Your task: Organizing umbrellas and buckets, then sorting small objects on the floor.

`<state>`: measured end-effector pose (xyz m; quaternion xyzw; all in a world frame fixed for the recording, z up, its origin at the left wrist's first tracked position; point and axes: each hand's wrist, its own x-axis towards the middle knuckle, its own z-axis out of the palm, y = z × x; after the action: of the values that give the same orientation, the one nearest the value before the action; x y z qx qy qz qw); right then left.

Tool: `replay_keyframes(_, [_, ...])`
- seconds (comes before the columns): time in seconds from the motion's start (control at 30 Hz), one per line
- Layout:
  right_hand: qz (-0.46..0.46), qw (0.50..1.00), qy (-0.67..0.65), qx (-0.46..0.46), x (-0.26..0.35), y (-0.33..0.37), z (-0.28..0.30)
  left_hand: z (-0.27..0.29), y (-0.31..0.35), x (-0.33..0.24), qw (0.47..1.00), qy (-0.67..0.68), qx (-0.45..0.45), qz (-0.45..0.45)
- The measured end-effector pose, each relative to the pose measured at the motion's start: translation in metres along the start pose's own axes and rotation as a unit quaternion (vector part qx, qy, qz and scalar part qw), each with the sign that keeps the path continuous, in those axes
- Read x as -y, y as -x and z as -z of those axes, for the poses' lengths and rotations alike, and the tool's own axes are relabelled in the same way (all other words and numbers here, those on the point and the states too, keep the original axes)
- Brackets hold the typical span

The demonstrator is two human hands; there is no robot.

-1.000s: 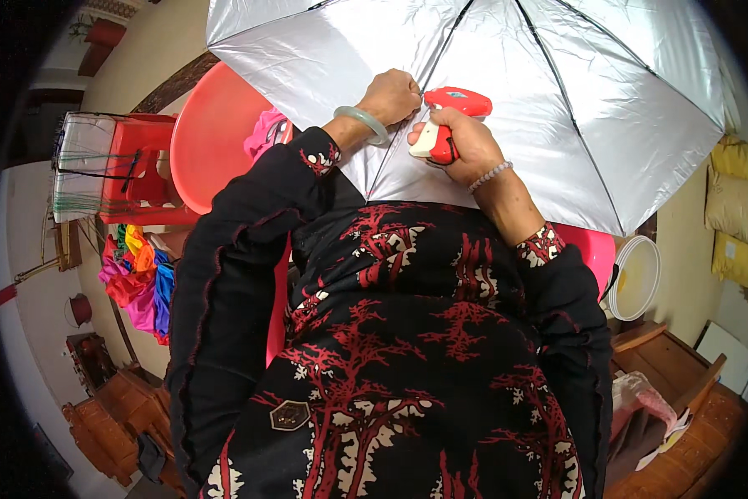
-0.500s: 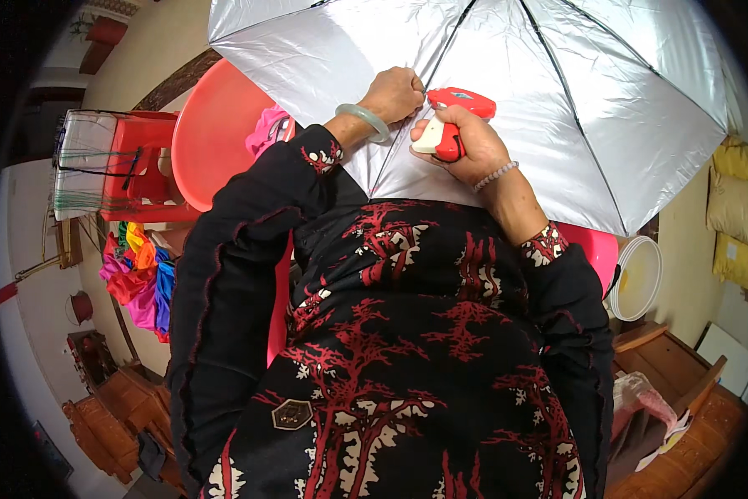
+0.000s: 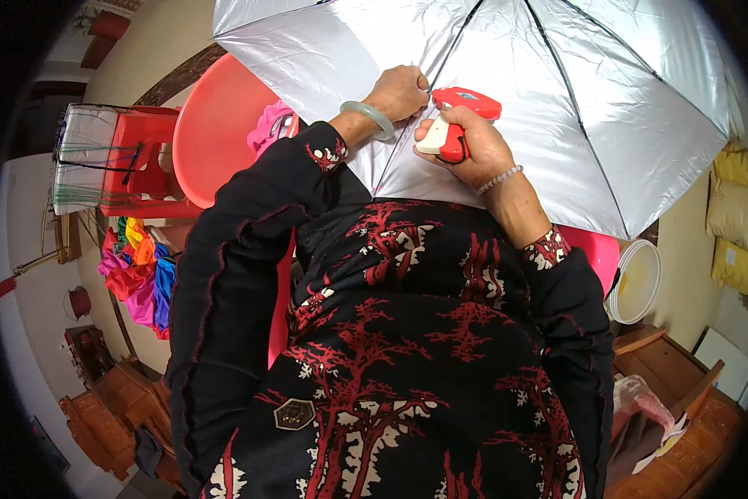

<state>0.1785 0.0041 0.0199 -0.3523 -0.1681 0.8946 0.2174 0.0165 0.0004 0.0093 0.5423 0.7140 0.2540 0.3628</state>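
An opened umbrella [image 3: 523,141] with a silver inner canopy and dark ribs spreads in front of me. My left hand [image 3: 400,93], wearing a pale green bangle, is closed at one rib [image 3: 449,51] and pinches the umbrella there; the fingertips are mostly hidden. Just to its right, my right hand [image 3: 478,150] wraps round the grip of a red-and-white handheld tool [image 3: 469,103]. The tool's red head points toward the left fingertips and the rib, over the canopy. Whether it touches the rib, I cannot tell.
At left stand a large pink-red basin [image 3: 216,137] with pink cloth [image 3: 267,129] by it, and a red plastic stool [image 3: 145,158]. Colourful fabric [image 3: 145,279] hangs below. A white bucket [image 3: 637,281] and wooden furniture [image 3: 665,374] are at right; yellow sacks [image 3: 735,216] lie beyond.
Both hands, the tool and the umbrella have shifted very slightly to the right. The grips look the same.
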Motion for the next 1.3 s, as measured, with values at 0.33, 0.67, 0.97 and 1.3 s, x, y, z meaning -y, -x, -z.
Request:
replay_keyframes(0.33, [-0.008, 1.0, 0.003, -0.007, 0.003, 0.0, 0.001, -0.001, 0.001, 0.0, 1.0, -0.011, -0.019, -0.013])
replay_keyframes(0.67, [-0.011, 1.0, 0.005, -0.003, 0.005, 0.002, 0.0, 0.001, 0.0, -0.003, 1.0, 0.022, 0.005, 0.004])
replay_keyframes(0.97, [0.008, 1.0, -0.001, 0.005, 0.008, 0.01, -0.003, -0.006, -0.003, -0.002, 0.999, -0.038, -0.038, -0.006])
replay_keyframes(1.3, [0.1, 0.988, 0.118, 0.006, 0.039, 0.076, -0.018, 0.031, -0.022, 0.008, 0.956, -0.254, -0.116, -0.096])
